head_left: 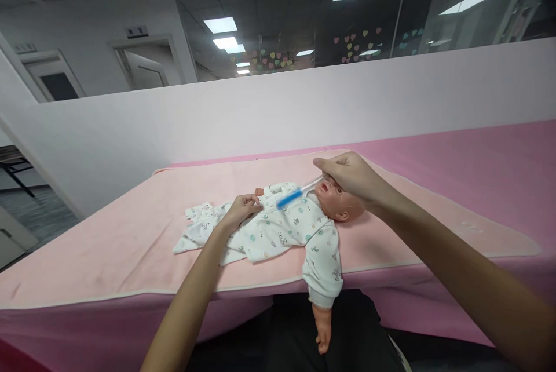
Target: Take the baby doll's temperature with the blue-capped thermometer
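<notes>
A baby doll [347, 208] in a white printed outfit [278, 233] lies on its back, its head to the right and one arm hanging over the near edge. Above its face my right hand [347, 172] is closed around the pale end of a thin blue-and-white stick [289, 198]. The stick slants down left over the doll's chest; its blue part is blurred, so its exact kind is unclear. My left hand [242, 210] is at the doll's middle with curled fingers, its fingertips close to the stick's far end. What they pinch, if anything, I cannot make out.
A light pink blanket [108, 233] lies under the doll on a darker pink table cover [478, 157]. Behind it runs a low white wall [282, 111] with glass above. My dark-clothed lap [286, 331] is below the near edge.
</notes>
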The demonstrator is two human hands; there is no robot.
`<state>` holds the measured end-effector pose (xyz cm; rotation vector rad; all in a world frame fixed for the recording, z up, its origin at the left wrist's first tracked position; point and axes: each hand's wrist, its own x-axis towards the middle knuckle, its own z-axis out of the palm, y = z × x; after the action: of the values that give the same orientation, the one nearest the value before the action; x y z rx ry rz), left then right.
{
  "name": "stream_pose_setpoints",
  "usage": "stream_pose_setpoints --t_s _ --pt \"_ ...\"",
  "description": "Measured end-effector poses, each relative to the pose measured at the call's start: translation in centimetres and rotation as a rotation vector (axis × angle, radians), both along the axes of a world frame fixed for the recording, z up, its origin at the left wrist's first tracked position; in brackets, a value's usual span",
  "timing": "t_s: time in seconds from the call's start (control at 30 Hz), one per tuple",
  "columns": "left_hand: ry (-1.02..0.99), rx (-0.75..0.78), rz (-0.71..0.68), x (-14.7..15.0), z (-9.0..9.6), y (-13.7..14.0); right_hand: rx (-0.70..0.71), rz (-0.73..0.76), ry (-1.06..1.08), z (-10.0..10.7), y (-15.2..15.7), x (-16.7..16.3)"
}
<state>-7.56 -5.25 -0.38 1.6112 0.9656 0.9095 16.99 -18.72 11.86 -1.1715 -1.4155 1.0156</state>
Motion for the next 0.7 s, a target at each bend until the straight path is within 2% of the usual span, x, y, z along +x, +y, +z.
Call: stream_pose_setpoints --t_s 0.27,0.57,0.7 --pt "-0.006 0.015 -0.002 -0.01 -0.27 0.12 -0.087 0.037 0.052 -0.35 0.32 0.19" --pt "0.005 0.019 -0.004 -0.03 -0.27 0.21 0.011 0.059 0.025 -0.32 0.53 -0.05" --pt "0.010 0.036 0.020 0.14 -0.08 -0.04 0.020 0.016 -0.046 -0.60 0.44 -0.25"
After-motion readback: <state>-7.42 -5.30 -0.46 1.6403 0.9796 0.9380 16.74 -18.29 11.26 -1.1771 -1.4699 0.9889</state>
